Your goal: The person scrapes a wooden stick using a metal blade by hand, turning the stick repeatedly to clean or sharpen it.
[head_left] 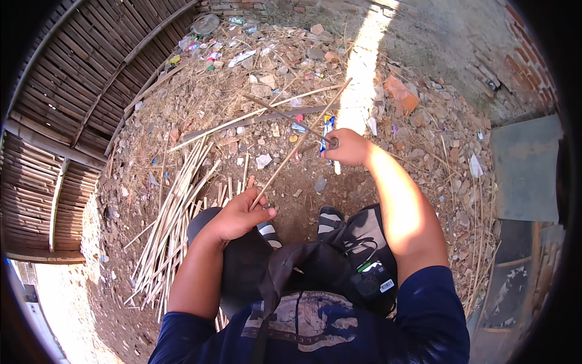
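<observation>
My left hand (242, 215) is closed on the near end of a thin bamboo stick (301, 141), which slants up and away to the right. My right hand (350, 147) is in a fist round the near end of a long, thin dark rod-like tool (280, 111); whether it has a blade I cannot tell. The tool crosses the stick about midway along it, and whether they touch is unclear. Beside my left knee lies a loose pile of pale split bamboo strips (171, 221).
Rubble, straw and litter cover the ground. A long pale strip (209, 131) and a dark flat bar (242, 121) lie just ahead. A bamboo-slat wall (79, 67) stands left, a worn masonry wall (436, 36) far right, and a grey-green panel (524, 170) at the right.
</observation>
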`<state>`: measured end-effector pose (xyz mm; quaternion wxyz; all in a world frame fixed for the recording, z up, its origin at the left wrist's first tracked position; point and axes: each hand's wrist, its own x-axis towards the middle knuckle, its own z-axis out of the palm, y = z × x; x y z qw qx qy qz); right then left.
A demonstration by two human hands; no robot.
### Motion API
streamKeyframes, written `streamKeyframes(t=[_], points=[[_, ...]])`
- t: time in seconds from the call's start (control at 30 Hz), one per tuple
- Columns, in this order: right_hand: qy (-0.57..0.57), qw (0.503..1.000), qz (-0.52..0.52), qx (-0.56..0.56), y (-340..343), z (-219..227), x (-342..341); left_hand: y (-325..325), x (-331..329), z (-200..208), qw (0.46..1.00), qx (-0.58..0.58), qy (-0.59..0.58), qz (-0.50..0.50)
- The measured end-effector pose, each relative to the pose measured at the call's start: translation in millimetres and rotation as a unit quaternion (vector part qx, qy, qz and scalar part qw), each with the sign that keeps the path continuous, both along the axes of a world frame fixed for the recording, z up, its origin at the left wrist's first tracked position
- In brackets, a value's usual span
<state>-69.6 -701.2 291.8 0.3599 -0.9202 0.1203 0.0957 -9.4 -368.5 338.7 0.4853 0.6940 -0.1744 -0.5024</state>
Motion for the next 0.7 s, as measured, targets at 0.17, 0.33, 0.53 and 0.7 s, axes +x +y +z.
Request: streamKeyframes(t=[0.17,0.33,0.53,0.7], points=[[-0.003,0.999,0.050,-0.022,13.3,11.6,-5.1,5.5,1.7,-9.8,1.000,-0.002,-0.014,-0.016],[0.023,0.987,-0.067,0.147,-17.4,-10.7,-6.8,0.1,0.4,-5.1,0.999,0.003,-0.026,-0.018],[-0.017,0.999,0.037,-0.033,29.4,18.8,-5.3,2.4,-0.1,-8.2,0.998,0.023,-0.047,-0.017],[-0.044,0.992,-0.060,0.103,-18.2,-17.2,-1.8,0.8,1.7,-7.1,0.999,0.006,-0.034,-0.022]])
